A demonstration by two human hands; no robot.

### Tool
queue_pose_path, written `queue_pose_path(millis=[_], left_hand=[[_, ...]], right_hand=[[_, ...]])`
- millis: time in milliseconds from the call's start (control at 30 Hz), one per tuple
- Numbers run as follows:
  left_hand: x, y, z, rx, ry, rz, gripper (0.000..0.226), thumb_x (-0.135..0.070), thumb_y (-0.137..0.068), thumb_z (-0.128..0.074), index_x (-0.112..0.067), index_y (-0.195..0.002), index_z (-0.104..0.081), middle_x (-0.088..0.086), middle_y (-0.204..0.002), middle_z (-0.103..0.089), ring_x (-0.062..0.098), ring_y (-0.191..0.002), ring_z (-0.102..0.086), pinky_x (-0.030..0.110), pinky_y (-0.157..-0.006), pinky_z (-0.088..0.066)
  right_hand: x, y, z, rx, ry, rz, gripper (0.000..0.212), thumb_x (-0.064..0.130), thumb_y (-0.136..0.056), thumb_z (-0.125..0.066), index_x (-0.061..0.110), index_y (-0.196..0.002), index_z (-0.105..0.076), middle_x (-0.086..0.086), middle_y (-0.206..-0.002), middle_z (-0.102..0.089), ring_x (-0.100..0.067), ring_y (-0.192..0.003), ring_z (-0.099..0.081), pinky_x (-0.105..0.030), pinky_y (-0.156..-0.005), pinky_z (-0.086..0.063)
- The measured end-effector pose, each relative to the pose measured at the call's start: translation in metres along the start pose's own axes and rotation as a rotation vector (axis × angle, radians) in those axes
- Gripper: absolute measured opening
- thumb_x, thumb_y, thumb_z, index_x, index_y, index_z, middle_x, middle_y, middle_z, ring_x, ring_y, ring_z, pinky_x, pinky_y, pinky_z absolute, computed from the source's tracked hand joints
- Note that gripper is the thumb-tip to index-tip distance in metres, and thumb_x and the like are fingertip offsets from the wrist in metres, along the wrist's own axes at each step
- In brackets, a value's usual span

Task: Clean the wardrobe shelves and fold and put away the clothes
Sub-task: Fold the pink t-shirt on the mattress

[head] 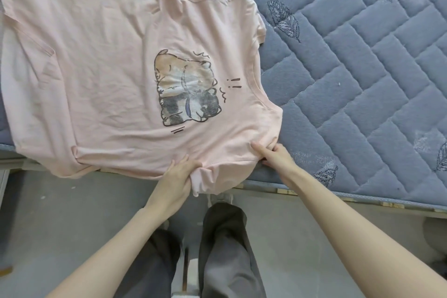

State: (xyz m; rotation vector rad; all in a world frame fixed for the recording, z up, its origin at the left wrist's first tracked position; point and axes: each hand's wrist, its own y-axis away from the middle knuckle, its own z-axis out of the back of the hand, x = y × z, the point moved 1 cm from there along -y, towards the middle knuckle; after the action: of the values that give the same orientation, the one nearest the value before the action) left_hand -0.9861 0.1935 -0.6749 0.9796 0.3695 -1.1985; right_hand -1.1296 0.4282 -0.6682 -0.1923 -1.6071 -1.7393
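Observation:
A pale pink T-shirt (108, 75) with a cartoon animal print lies spread face up on the bed, its neck toward the right and its hem at the far left. The near sleeve hangs over the bed's front edge. My left hand (180, 175) grips this sleeve, fingers curled round the bunched cloth. My right hand (275, 153) pinches the shirt's shoulder near the collar, thumb on top of the fabric. The far sleeve lies folded at the top of the shirt.
The shirt rests on a blue-grey quilted mattress (350, 68) with stitched feather patterns. The bed's front edge (314, 195) runs along my hands. Below it are a grey floor (72, 213) and my legs in dark trousers (225, 249).

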Motion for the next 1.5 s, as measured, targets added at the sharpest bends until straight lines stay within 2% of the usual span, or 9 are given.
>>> queue_pose_path(millis=[167, 400, 500, 667, 867, 1067, 1233, 1367, 1500], left_hand=[[-0.010, 0.011, 0.011, -0.082, 0.122, 0.042, 0.050, 0.011, -0.084, -0.045, -0.022, -0.114, -0.068, -0.013, -0.094, -0.065, 0.027, -0.120, -0.055, 0.045, -0.101, -0.041], [-0.012, 0.028, 0.003, 0.015, 0.010, 0.019, 0.052, 0.001, -0.092, -0.046, -0.032, -0.129, -0.059, -0.009, -0.137, -0.055, 0.016, -0.139, -0.036, 0.036, -0.115, -0.029], [-0.012, 0.034, -0.001, 0.007, -0.068, -0.007, 0.048, -0.002, -0.094, -0.049, -0.029, -0.133, -0.057, -0.004, -0.143, -0.050, 0.019, -0.138, -0.038, 0.031, -0.112, -0.031], [-0.006, 0.034, -0.003, -0.034, -0.287, -0.206, 0.041, -0.005, -0.084, -0.064, -0.023, -0.121, -0.067, 0.003, -0.136, -0.056, 0.024, -0.120, -0.055, 0.040, -0.095, -0.049], [-0.023, 0.016, 0.016, 0.114, 0.048, 0.108, 0.030, -0.010, -0.096, -0.041, -0.021, -0.109, -0.066, -0.008, -0.108, -0.067, 0.014, -0.104, -0.058, 0.029, -0.082, -0.045], [-0.024, -0.021, 0.027, 0.108, 0.162, 0.396, 0.038, -0.039, -0.101, -0.037, -0.020, -0.093, -0.069, 0.005, -0.095, -0.069, 0.023, -0.094, -0.061, 0.030, -0.076, -0.042], [-0.008, -0.048, 0.028, -0.012, 0.392, 0.768, 0.061, -0.054, -0.099, -0.028, -0.011, -0.072, -0.061, 0.020, -0.094, -0.070, 0.033, -0.088, -0.068, 0.044, -0.088, -0.053], [-0.016, -0.049, 0.024, -0.073, 0.566, 0.809, 0.063, -0.060, -0.094, -0.041, -0.010, -0.056, -0.051, 0.008, -0.054, -0.059, 0.023, -0.055, -0.058, 0.027, -0.053, -0.046], [-0.023, -0.040, 0.009, -0.039, 0.605, 0.670, 0.029, -0.028, -0.088, -0.068, -0.020, -0.066, -0.052, -0.010, -0.055, -0.049, 0.008, -0.055, -0.043, 0.017, -0.047, -0.034]], right_hand=[[-0.012, 0.014, 0.002, 0.088, -0.210, 0.030, 0.031, 0.028, -0.093, -0.064, 0.013, -0.120, -0.063, -0.002, -0.118, -0.070, -0.018, -0.110, -0.065, -0.040, -0.098, -0.050], [-0.032, 0.042, 0.021, 0.112, 0.085, -0.023, 0.030, 0.034, -0.082, -0.076, 0.014, -0.103, -0.068, 0.007, -0.093, -0.073, -0.006, -0.083, -0.067, -0.024, -0.068, -0.055], [-0.050, 0.056, 0.024, 0.204, 0.060, -0.103, 0.033, 0.030, -0.078, -0.079, 0.007, -0.100, -0.070, 0.002, -0.099, -0.073, -0.015, -0.095, -0.067, -0.031, -0.087, -0.053], [-0.057, 0.072, 0.024, -0.019, 0.108, 0.005, 0.020, 0.023, -0.090, -0.066, 0.007, -0.087, -0.055, -0.001, -0.075, -0.073, -0.011, -0.073, -0.068, -0.037, -0.087, -0.047], [-0.023, 0.076, 0.025, -0.228, 0.345, 0.204, 0.035, 0.029, -0.087, -0.068, 0.005, -0.066, -0.053, 0.005, -0.063, -0.049, -0.012, -0.063, -0.044, -0.028, -0.062, -0.033], [0.018, 0.034, 0.013, -0.180, 0.061, 0.013, 0.025, 0.024, -0.092, -0.060, 0.013, -0.073, -0.049, -0.007, -0.071, -0.055, -0.017, -0.061, -0.055, -0.031, -0.057, -0.048], [0.058, 0.003, -0.002, -0.027, -1.024, -0.228, 0.023, 0.000, -0.100, -0.035, -0.009, -0.120, -0.043, -0.026, -0.104, -0.065, -0.033, -0.075, -0.072, -0.037, -0.063, -0.061], [0.054, -0.003, 0.000, -0.222, 0.049, 0.114, 0.032, 0.007, -0.093, -0.048, 0.017, -0.123, -0.043, -0.002, -0.116, -0.058, -0.022, -0.105, -0.058, -0.041, -0.089, -0.052], [0.040, -0.011, 0.002, -0.039, 0.758, 0.240, 0.026, 0.040, -0.090, -0.057, 0.020, -0.106, -0.060, 0.004, -0.104, -0.056, -0.021, -0.102, -0.040, -0.032, -0.082, -0.027]])
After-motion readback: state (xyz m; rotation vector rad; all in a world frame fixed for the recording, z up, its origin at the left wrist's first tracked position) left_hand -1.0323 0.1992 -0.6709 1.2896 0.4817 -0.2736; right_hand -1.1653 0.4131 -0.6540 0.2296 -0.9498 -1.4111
